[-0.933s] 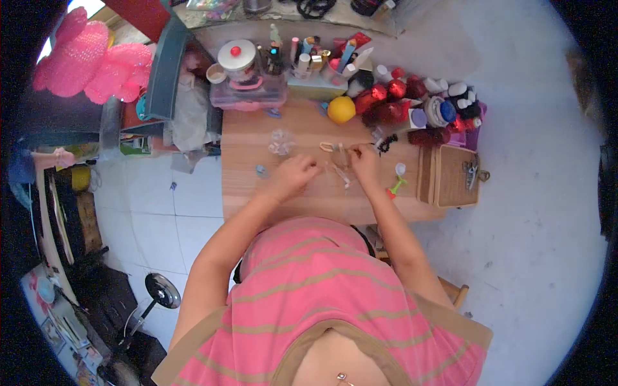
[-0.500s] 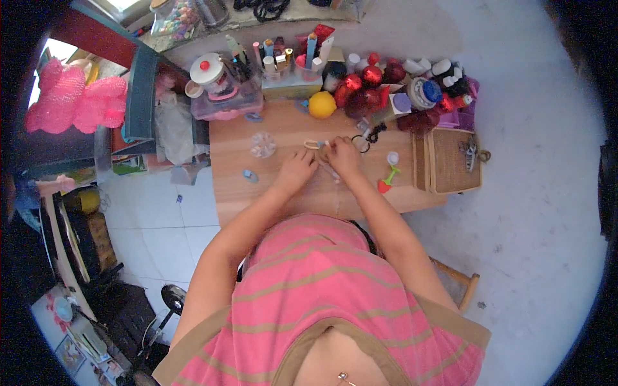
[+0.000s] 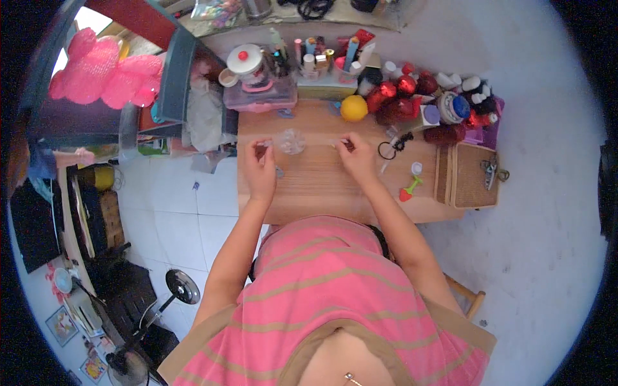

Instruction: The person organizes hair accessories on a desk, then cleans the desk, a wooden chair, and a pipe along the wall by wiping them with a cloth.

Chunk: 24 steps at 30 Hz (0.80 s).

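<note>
My left hand (image 3: 261, 179) is held over the left side of the wooden table, its fingers curled together at the tips. Something small may be between them, too small to name. To its right stands a clear, fluted plastic dish (image 3: 292, 141). A small blue piece (image 3: 279, 172) shows beside my left hand, partly covered. My right hand (image 3: 359, 157) is across the table with thumb and fingers pinched; a tiny pale bit shows at the tips, its kind unclear. Right of that hand lie a black ring-shaped hair tie (image 3: 387, 151) and a dark coiled band (image 3: 404, 138).
A yellow ball-like fruit (image 3: 354, 109), a pink-clear box (image 3: 261, 96) and cosmetics holders line the back. Red ornaments and bottles crowd the back right. A strawberry-ended green toy (image 3: 409, 188) lies near a wicker basket (image 3: 475, 177). The wooden table (image 3: 309, 199) ends close to my body.
My hands have parted: the left went left past the clear dish, while the right stays over the table's middle. The beige loop between them no longer shows. The view has shifted.
</note>
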Tool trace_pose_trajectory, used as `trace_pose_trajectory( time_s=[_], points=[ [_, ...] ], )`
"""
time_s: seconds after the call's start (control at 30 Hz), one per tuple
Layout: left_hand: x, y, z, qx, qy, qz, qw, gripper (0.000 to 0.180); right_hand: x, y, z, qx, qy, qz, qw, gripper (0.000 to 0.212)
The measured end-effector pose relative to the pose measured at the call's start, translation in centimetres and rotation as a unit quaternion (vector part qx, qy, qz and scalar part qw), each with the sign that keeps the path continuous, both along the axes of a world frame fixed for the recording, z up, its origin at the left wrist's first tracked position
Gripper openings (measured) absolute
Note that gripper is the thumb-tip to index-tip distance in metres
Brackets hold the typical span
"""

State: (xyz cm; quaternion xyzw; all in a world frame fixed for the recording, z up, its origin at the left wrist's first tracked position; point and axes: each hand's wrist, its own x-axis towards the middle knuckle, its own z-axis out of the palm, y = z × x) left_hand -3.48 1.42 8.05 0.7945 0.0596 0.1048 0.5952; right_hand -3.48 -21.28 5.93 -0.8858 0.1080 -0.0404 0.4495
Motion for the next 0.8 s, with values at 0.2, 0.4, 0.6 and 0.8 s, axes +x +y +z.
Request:
trace_pose_trajectory(
  time_s=[0.2, 0.4, 0.6, 0.8],
  points=[
    [1.4, 0.2, 0.1, 0.088, 0.05, -0.033, 0.994, 0.018, 2.4, 4.6, 2.1, -0.001, -0.12, 0.122, 0.985, 0.012],
    [2.1, 0.8, -2.0, 0.252, -0.06, -0.077, 0.963, 0.024, 2.9, 6.2, 2.4, -0.116, -0.11, 0.183, 0.97, 0.012],
    [2.4, 0.7, -3.7, 0.246, -0.033, -0.087, 0.965, 0.017, 3.4, 6.8, -1.5, -0.253, -0.119, 0.202, 0.939, 0.011],
    [1.8, 0.7, -3.0, 0.227, -0.108, -0.086, 0.964, 0.043, 2.3, 6.9, 0.7, -0.204, -0.097, 0.205, 0.952, 0.023]
  ],
)
